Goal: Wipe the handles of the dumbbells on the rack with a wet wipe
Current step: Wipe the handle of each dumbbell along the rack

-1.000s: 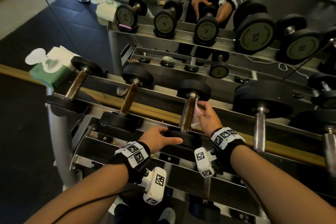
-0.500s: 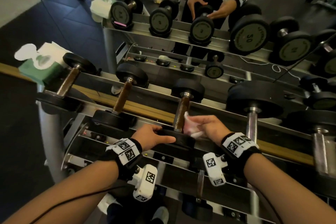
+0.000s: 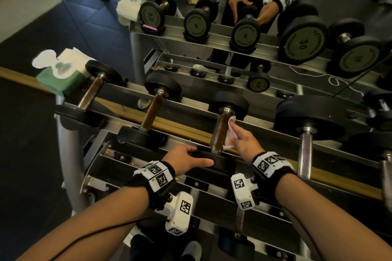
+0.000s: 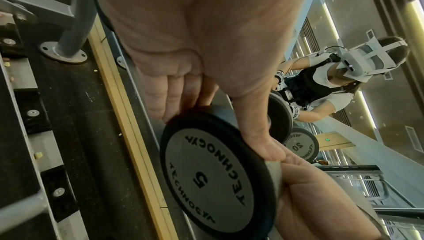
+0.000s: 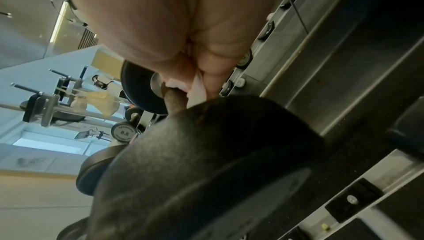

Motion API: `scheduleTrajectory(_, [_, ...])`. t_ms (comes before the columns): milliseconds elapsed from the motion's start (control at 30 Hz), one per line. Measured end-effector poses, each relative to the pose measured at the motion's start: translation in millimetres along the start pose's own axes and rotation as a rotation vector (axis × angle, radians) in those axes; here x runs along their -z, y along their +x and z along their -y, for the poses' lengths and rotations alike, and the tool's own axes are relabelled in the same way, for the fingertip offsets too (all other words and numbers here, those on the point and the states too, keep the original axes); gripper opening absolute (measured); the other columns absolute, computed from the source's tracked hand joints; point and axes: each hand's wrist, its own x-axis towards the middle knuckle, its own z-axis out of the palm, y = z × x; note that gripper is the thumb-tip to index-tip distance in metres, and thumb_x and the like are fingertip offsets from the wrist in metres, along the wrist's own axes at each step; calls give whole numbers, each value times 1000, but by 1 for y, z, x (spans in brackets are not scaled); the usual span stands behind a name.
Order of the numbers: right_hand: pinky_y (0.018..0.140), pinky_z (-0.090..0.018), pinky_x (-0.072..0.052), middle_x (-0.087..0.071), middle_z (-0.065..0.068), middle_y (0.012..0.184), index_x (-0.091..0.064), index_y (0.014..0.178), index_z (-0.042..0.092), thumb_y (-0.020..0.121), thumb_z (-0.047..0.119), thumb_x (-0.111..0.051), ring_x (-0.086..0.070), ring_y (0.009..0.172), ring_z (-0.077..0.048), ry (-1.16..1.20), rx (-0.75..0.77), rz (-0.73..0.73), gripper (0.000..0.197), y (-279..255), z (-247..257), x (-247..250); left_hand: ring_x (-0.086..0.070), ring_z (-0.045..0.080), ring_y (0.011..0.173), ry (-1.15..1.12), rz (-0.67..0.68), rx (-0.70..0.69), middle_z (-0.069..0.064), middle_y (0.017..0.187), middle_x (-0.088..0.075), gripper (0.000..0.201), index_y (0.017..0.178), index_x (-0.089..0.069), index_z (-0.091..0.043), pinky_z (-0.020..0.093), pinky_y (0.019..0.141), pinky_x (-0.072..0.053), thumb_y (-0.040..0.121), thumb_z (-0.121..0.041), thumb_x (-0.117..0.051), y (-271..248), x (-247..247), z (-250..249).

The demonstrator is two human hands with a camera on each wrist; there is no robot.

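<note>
The third dumbbell from the left lies on the rack, its brown handle running away from me. My right hand holds a white wet wipe against the right side of that handle. My left hand grips the near black head of the same dumbbell, thumb over its front edge. The left wrist view shows that head's grey face marked 5 with my fingers curled round its rim. The right wrist view shows the wipe pressed beside the handle.
Two more brown-handled dumbbells lie to the left, and heavier chrome-handled ones to the right. A green wipe pack sits at the rack's far left end. A mirror behind reflects the rack and my hands.
My right hand with the wipe slid down the handle toward the near head, then back up its right side. The left hand stays on the near head. The head camera shifted slightly.
</note>
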Motion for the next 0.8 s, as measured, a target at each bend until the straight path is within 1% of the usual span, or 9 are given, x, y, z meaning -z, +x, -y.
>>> scheduleTrajectory(100, [107, -37, -43, -61, 1, 127, -55, 131, 39, 102, 16, -48, -59, 115, -12, -35, 17, 72, 38, -11, -9, 2, -60, -1, 95, 3, -12, -9, -18, 99, -62, 70, 131, -57, -28, 18, 72, -44, 70, -53, -81, -1, 0, 0])
scheduleTrajectory(200, [90, -15, -47, -64, 7, 119, -61, 121, 38, 101, 18, -49, -62, 101, 3, -119, 8, 184, 31, -28, -7, 6, -62, 0, 92, 12, -4, -13, -18, 95, -64, 63, 126, -60, -30, 18, 69, -45, 71, -53, -81, -2, 1, -3])
scheduleTrajectory(267, [89, -15, -47, -67, 9, 114, -65, 124, 25, 100, 11, -51, -63, 98, 2, -187, 24, 240, 31, -35, 2, 13, -62, 0, 92, 12, 2, -11, -17, 95, -63, 59, 123, -60, -31, 18, 69, -45, 72, -51, -80, -2, 2, -4])
scheduleTrajectory(367, [62, -15, -54, -75, 0, 83, -67, 112, 1, 88, -18, -43, -72, 72, -7, 144, -4, 250, 39, -31, 20, 28, -62, 0, 91, 13, -3, -15, -17, 95, -64, 57, 123, -61, -30, 16, 67, -44, 74, -49, -80, -3, 1, -4])
scheduleTrajectory(433, [55, -20, -56, -74, -3, 70, -67, 103, -2, 91, -17, -43, -70, 64, -18, 368, -8, 64, 31, -19, 28, 33, -62, -1, 91, 10, -9, -17, -16, 95, -64, 58, 125, -60, -28, 16, 68, -44, 74, -48, -80, -3, 1, -4])
scheduleTrajectory(500, [68, -26, -58, -73, -8, 79, -66, 99, -1, 97, -2, -49, -69, 73, -22, 459, 23, -90, 17, -3, 30, 30, -61, -1, 91, 11, -7, -14, -17, 95, -63, 59, 126, -59, -29, 16, 68, -44, 74, -49, -80, -4, 1, -4])
scheduleTrajectory(600, [97, -32, -47, -62, -9, 113, -64, 119, 5, 101, 9, -49, -64, 94, -14, 239, 23, -33, 24, 9, 23, 10, -61, 0, 91, 12, -14, -3, -17, 96, -63, 63, 128, -58, -30, 17, 67, -44, 73, -52, -80, -4, 0, -3])
scheduleTrajectory(700, [92, -14, -36, -43, 7, 122, -48, 141, 15, 100, 3, -41, -41, 86, 14, -163, 84, -34, 44, 7, 14, -6, -60, 0, 92, 22, -35, 6, -18, 96, -61, 70, 132, -57, -29, 18, 67, -43, 70, -55, -80, -3, -1, -3])
scheduleTrajectory(800, [99, -24, -39, -53, 1, 119, -54, 136, 13, 99, 9, -50, -50, 89, 5, -40, 47, 8, 38, 6, 1, -6, -60, 0, 92, 41, -41, 3, -18, 95, -61, 71, 132, -57, -28, 18, 67, -43, 70, -56, -80, -4, -1, -4])
